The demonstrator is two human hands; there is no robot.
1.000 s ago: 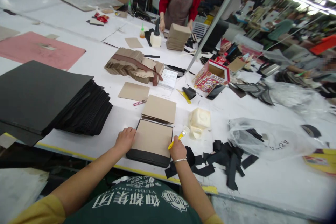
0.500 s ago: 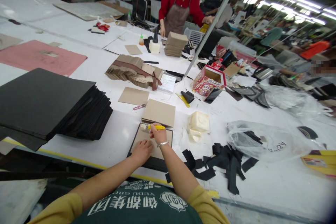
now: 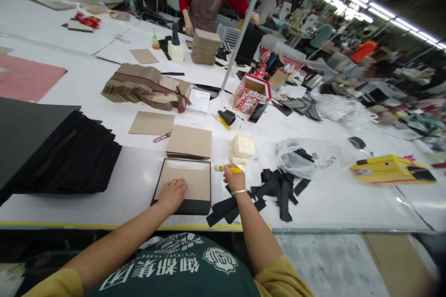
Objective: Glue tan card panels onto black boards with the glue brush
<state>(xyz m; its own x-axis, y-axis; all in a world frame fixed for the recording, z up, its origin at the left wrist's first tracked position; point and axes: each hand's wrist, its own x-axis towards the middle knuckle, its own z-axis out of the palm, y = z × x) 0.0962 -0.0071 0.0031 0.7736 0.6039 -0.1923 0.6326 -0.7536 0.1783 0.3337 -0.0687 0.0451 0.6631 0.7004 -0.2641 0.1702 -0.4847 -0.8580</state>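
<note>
My left hand lies flat, fingers stretched, on a beige cardboard panel that rests on a larger black sheet. A whitish wet streak runs along the panel's far edge. To the right of the panel, my right hand grips a glue brush by its yellow handle, bristles pointing left, above the white table. Just beyond the brush stands a cream-coloured glue container. Against the panel's far side lies a small stack of cardboard panels. Black strips are scattered to the right of my right hand.
A tall stack of black sheets fills the left. Behind are a tied cardboard bundle, pink-handled snips and a red patterned box. A plastic bag and yellow box lie right. A person in red stands across the table.
My right hand has moved the brush rightward off the panel, uncovering the streak along its far edge. My left hand stays on the panel. The view has turned to the right.
</note>
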